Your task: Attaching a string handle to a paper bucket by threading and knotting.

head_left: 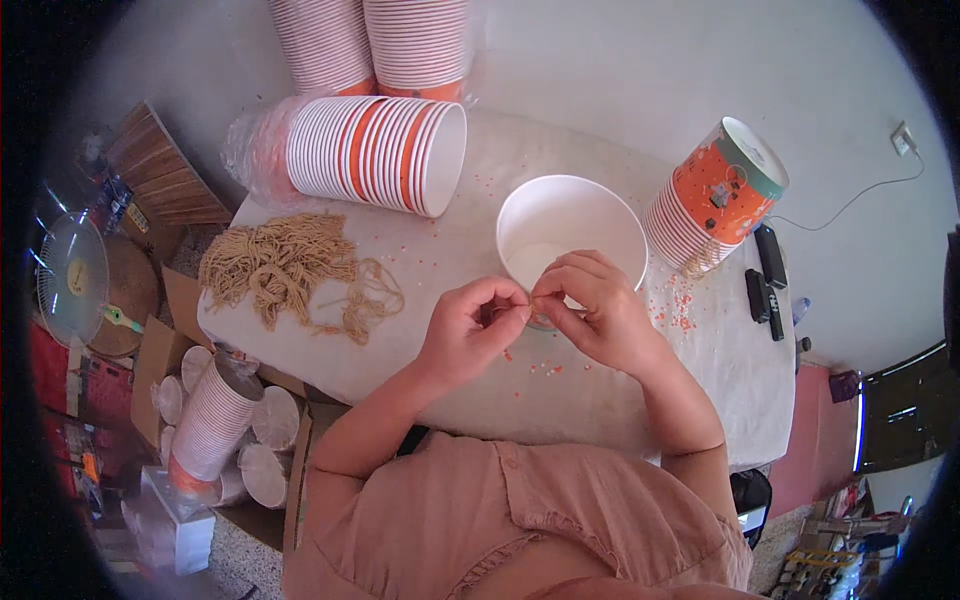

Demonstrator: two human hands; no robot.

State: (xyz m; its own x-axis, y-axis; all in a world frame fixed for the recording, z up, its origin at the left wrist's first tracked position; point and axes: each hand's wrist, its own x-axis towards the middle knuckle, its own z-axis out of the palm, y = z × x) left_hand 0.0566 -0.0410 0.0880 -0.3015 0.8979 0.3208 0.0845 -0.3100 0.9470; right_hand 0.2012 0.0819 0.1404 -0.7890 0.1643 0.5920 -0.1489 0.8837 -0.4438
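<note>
My left hand and my right hand meet fingertip to fingertip, both closed in a pinch. What lies between the fingers is too small to make out. Just beyond them stands a large white paper bucket, mouth tilted toward me, its near rim partly hidden by my right hand. On the left a bundle of tan twine is spread over the table, with a looser coil beside it. Small orange and white bits are scattered under my hands.
A nested stack of white and orange buckets lies on its side at the back left, with upright stacks behind. An inverted printed stack stands right. Black devices sit at the right edge. Cardboard boxes flank the table.
</note>
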